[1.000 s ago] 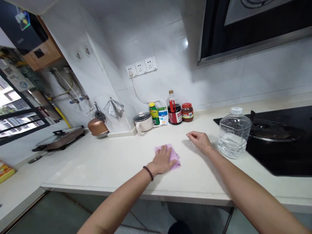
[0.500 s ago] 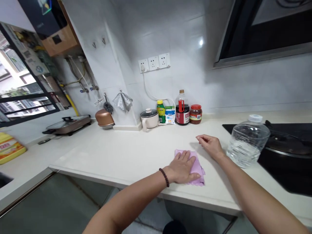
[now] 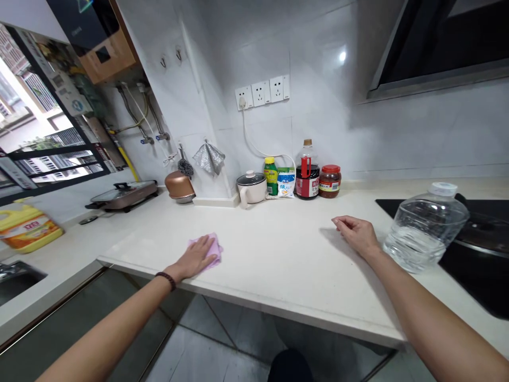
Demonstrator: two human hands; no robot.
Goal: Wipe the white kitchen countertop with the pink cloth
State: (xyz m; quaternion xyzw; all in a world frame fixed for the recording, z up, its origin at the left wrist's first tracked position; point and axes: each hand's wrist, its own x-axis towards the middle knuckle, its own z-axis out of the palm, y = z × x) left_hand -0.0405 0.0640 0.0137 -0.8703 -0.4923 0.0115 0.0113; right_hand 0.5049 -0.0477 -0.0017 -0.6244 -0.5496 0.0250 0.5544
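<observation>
My left hand [image 3: 195, 258] lies flat on a pink cleaning cloth [image 3: 216, 249], pressing it against the white countertop [image 3: 270, 249] near the front edge on the left. Its fingers are stretched out, and a dark beaded bracelet [image 3: 166, 280] circles the wrist. Above the counter on the right, my right hand [image 3: 358, 233] is loosely closed, fingertips together, with nothing visible in it. Just right of that hand stands a large clear plastic bottle [image 3: 417, 244] with a white cap, partly filled with clear liquid.
Along the wall stand a small cream pot [image 3: 253, 190], a green bottle [image 3: 271, 178], a seasoning bag [image 3: 286, 183], a dark sauce bottle [image 3: 307, 183] and a red-lidded jar [image 3: 330, 183]. A black stove [image 3: 473, 276] is at right. Farther left are an electric pan [image 3: 123, 195], yellow jug [image 3: 29, 228] and sink [image 3: 19, 278].
My left hand has slid the pink cloth far to the left along the counter. My right hand keeps its pose above the counter; the view has shifted slightly left.
</observation>
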